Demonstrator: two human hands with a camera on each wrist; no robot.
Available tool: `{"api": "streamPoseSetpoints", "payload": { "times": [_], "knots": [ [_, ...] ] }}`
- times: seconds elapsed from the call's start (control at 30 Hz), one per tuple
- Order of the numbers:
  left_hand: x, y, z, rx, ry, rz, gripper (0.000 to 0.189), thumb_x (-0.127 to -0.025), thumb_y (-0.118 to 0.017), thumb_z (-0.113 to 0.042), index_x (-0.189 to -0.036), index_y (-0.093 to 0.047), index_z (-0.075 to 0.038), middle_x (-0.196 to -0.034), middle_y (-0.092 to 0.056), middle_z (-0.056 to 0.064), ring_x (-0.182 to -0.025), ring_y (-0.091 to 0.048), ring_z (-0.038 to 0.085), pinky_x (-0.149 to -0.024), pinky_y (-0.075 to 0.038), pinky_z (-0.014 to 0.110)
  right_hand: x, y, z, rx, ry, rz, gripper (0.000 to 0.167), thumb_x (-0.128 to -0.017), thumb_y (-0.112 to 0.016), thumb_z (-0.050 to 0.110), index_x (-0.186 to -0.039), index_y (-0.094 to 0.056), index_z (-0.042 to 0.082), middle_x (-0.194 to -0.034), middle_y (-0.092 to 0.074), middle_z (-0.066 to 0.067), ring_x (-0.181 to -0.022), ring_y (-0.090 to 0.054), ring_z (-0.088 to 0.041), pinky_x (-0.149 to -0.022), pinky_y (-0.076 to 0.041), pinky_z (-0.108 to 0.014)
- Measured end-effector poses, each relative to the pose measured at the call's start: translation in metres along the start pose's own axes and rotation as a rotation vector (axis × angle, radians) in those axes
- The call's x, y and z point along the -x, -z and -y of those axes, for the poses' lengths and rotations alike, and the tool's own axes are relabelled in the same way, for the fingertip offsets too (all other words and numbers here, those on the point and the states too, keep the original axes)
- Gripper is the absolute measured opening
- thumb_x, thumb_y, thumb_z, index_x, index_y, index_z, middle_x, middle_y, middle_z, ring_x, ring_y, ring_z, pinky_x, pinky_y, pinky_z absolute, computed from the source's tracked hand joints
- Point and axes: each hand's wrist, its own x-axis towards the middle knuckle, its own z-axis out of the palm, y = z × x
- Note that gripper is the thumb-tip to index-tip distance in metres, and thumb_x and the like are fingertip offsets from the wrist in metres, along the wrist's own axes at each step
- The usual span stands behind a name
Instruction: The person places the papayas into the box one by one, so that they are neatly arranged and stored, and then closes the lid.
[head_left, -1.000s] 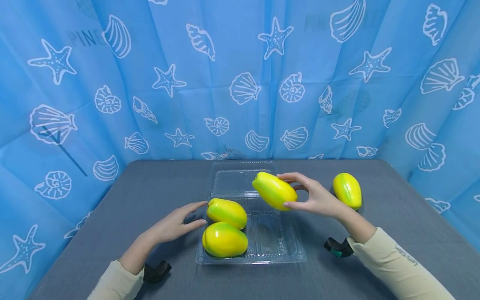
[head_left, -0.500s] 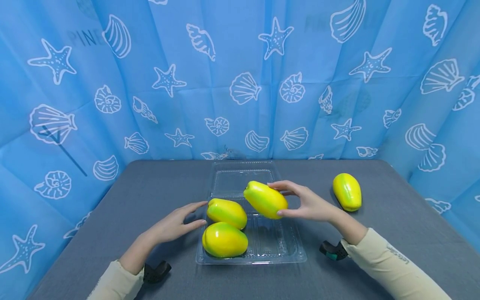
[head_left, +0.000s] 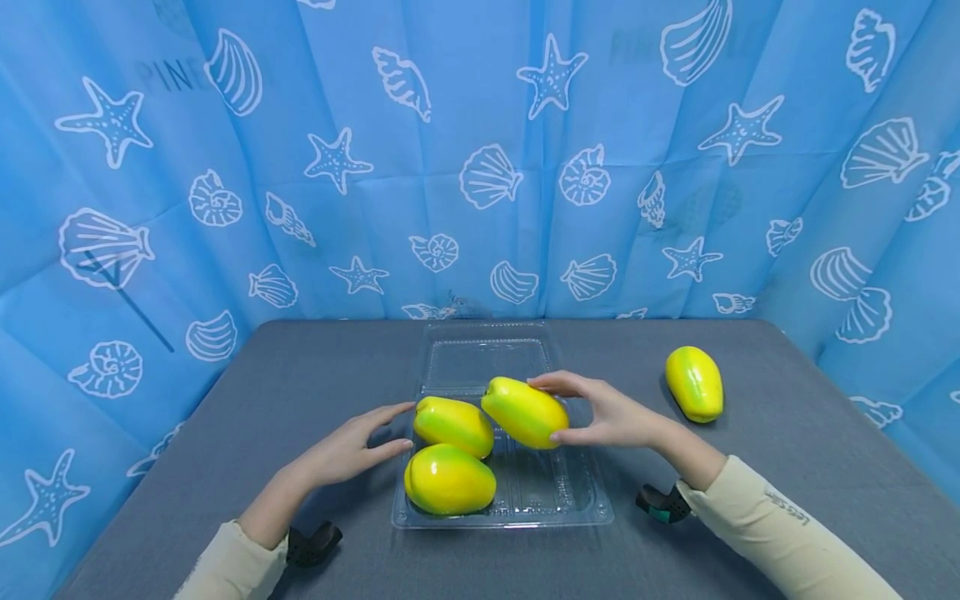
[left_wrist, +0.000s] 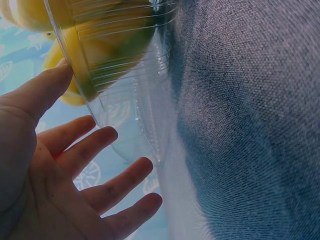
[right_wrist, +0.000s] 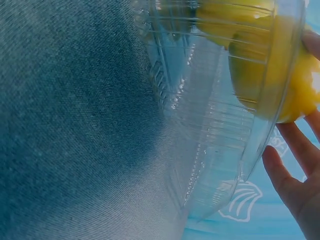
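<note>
In the head view, two yellow fruits (head_left: 450, 480) lie in the left half of a clear box (head_left: 502, 523), lower centre. The right hand (head_left: 611, 414) grips a third fruit (head_left: 523, 412) at the box's upper part; whether it touches bottom is unclear. The left hand (head_left: 348, 447), fingers spread, is at the left rim. Work looks over half done: a fourth fruit (head_left: 694, 383) remains on the counter (head_left: 337, 358), right of centre.

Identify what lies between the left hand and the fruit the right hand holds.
In the head view, a yellow fruit, the farther of two on the left side of the clear container, lies between left hand and held fruit.
</note>
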Motion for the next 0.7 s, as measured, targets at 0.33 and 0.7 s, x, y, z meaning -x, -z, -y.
{"api": "streamPoseSetpoints", "payload": {
  "times": [0.33,0.7],
  "knots": [
    [0.0005,0.0007,-0.0018,0.009,0.009,0.009,0.063,-0.093,-0.052,-0.043,-0.146,-0.033,-0.013,-0.150,-0.035,0.015,-0.133,-0.037,0.041,-0.105,-0.034,0.062,-0.0014,0.0003,-0.0035,0.006,0.008,0.041,0.062,-0.081,-0.073,0.020,-0.136,-0.044,0.012,-0.137,-0.051,-0.008,-0.124,-0.051,-0.026,-0.100,-0.043,-0.056],
    [-0.0010,0.0001,-0.0019,0.013,0.022,0.006,0.064,-0.093,-0.052,-0.044,-0.146,-0.033,-0.013,-0.150,-0.035,0.014,-0.133,-0.038,0.041,-0.105,-0.035,0.061,-0.0023,0.0006,-0.0069,0.054,-0.004,0.100,0.064,-0.082,-0.072,0.026,-0.137,-0.043,0.012,-0.139,-0.050,-0.009,-0.125,-0.049,-0.027,-0.103,-0.040,-0.055]
  ]
}}
